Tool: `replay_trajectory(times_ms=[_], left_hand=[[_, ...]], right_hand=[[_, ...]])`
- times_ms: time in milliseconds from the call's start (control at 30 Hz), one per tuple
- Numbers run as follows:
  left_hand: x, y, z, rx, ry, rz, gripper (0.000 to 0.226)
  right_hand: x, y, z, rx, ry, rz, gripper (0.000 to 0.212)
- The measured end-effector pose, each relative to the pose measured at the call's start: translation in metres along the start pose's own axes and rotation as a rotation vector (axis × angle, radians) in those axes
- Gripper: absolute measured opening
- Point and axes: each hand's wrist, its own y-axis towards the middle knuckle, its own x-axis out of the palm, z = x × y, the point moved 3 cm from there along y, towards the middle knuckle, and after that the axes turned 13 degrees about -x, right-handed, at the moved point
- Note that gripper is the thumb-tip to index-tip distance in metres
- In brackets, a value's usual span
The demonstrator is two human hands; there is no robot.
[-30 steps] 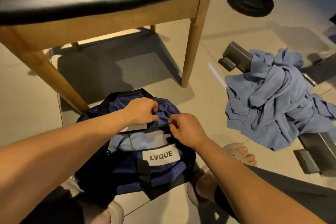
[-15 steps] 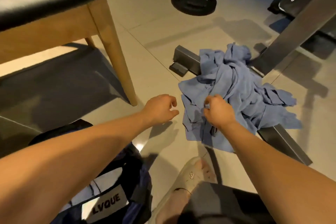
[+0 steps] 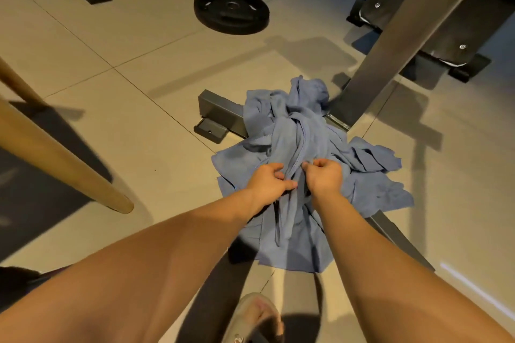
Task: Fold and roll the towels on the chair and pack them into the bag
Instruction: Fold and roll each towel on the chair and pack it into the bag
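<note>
Your left hand (image 3: 268, 185) and right hand (image 3: 323, 179) each pinch a fold of the crumpled blue towels (image 3: 306, 131), fingers curled into the cloth, hands nearly touching. The heap lies on the tiled floor (image 3: 139, 44), draped over a grey metal bar (image 3: 217, 108), right of the wooden chair leg (image 3: 55, 159). A black weight plate (image 3: 231, 11) lies well beyond.

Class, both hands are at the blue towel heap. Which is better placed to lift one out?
Left hand, narrowly: it visibly pinches a raised fold of the towels, and the chair leg stands on its side. The right hand grips the same fold.
</note>
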Motion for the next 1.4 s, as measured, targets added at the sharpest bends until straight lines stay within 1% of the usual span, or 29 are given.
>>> replay_trajectory(times_ms=[33, 67, 133, 167, 233, 300, 333, 367, 400, 433, 467, 500, 533, 567, 600, 633, 700, 767, 800, 833, 867, 933, 1000, 1033, 1100, 1200, 1300, 1400], left_hand=[[0.001, 0.001, 0.003, -0.007, -0.060, 0.008, 0.054], [-0.001, 0.000, 0.007, 0.003, -0.097, 0.030, 0.037], [-0.014, -0.012, 0.015, 0.042, -0.134, 0.078, 0.008], [-0.025, -0.021, 0.020, 0.063, -0.154, 0.098, 0.011], [-0.054, -0.045, 0.036, 0.103, -0.155, 0.152, 0.013], [-0.085, -0.074, 0.055, 0.147, -0.081, 0.195, 0.008], [-0.100, -0.089, 0.066, 0.167, -0.029, 0.200, 0.006], [-0.115, -0.105, 0.078, 0.194, 0.041, 0.196, 0.004], [-0.128, -0.120, 0.089, 0.221, 0.114, 0.194, 0.004], [-0.141, -0.137, 0.101, 0.257, 0.179, 0.192, 0.005], [-0.152, -0.153, 0.114, 0.297, 0.232, 0.191, 0.006], [-0.163, -0.171, 0.127, 0.338, 0.287, 0.189, 0.007], [-0.173, -0.191, 0.139, 0.371, 0.342, 0.188, 0.008], [-0.183, -0.211, 0.151, 0.395, 0.393, 0.191, 0.009], [-0.193, -0.230, 0.162, 0.407, 0.425, 0.202, 0.011], [-0.203, -0.250, 0.172, 0.416, 0.442, 0.215, 0.012], [-0.226, -0.286, 0.190, 0.432, 0.453, 0.268, 0.013], [-0.249, -0.321, 0.205, 0.460, 0.455, 0.347, 0.014], [-0.262, -0.336, 0.211, 0.475, 0.450, 0.393, 0.015], [-0.275, -0.351, 0.215, 0.490, 0.437, 0.434, 0.015], [-0.288, -0.366, 0.219, 0.497, 0.415, 0.470, 0.014], [-0.316, -0.396, 0.222, 0.509, 0.369, 0.539, 0.015], [-0.345, -0.428, 0.221, 0.507, 0.334, 0.611, 0.020], [-0.357, -0.439, 0.221, 0.503, 0.309, 0.631, 0.020], [-0.381, -0.464, 0.216, 0.487, 0.240, 0.684, 0.016], [-0.415, -0.499, 0.202, 0.463, 0.116, 0.764, 0.015], [-0.447, -0.531, 0.189, 0.430, 0.041, 0.876, 0.014], [-0.478, -0.562, 0.170, 0.357, -0.026, 0.983, 0.016]], right_hand=[[-0.001, 0.001, -0.007, -0.003, 0.054, -0.030, 0.048], [-0.003, 0.002, -0.016, 0.005, 0.118, -0.061, 0.045], [-0.011, 0.000, -0.037, 0.085, 0.241, -0.114, 0.033], [-0.017, -0.002, -0.050, 0.130, 0.254, -0.146, 0.025], [-0.028, -0.008, -0.074, 0.194, 0.179, -0.288, 0.011], [-0.039, -0.013, -0.097, 0.180, 0.011, -0.491, 0.010], [-0.043, -0.016, -0.111, 0.126, -0.097, -0.578, 0.012], [-0.047, -0.017, -0.128, 0.023, -0.204, -0.615, 0.014], [-0.050, -0.017, -0.147, -0.118, -0.279, -0.590, 0.023], [-0.051, -0.015, -0.168, -0.276, -0.303, -0.523, 0.031], [-0.051, -0.018, -0.190, -0.398, -0.252, -0.480, 0.028], [-0.050, -0.026, -0.213, -0.482, -0.161, -0.485, 0.019], [-0.050, -0.037, -0.237, -0.538, -0.085, -0.535, 0.022], [-0.048, -0.048, -0.258, -0.575, -0.031, -0.612, 0.035], [-0.049, -0.061, -0.279, -0.604, -0.006, -0.696, 0.043], [-0.048, -0.071, -0.296, -0.629, 0.009, -0.771, 0.044], [-0.047, -0.092, -0.328, -0.672, 0.034, -0.863, 0.036], [-0.047, -0.109, -0.357, -0.686, 0.114, -0.917, 0.038], [-0.047, -0.117, -0.371, -0.702, 0.151, -0.938, 0.031], [-0.047, -0.125, -0.384, -0.723, 0.176, -0.956, 0.017], [-0.049, -0.131, -0.398, -0.743, 0.209, -0.973, 0.010], [-0.056, -0.143, -0.426, -0.767, 0.258, -0.977, 0.027], [-0.060, -0.158, -0.452, -0.792, 0.278, -1.010, 0.023], [-0.060, -0.164, -0.462, -0.784, 0.296, -1.046, 0.024], [-0.059, -0.179, -0.483, -0.759, 0.292, -1.099, 0.034], [-0.054, -0.210, -0.513, -0.713, 0.314, -1.192, 0.033], [-0.045, -0.238, -0.533, -0.653, 0.275, -1.319, 0.036], [-0.035, -0.264, -0.548, -0.654, 0.197, -1.384, 0.027]])
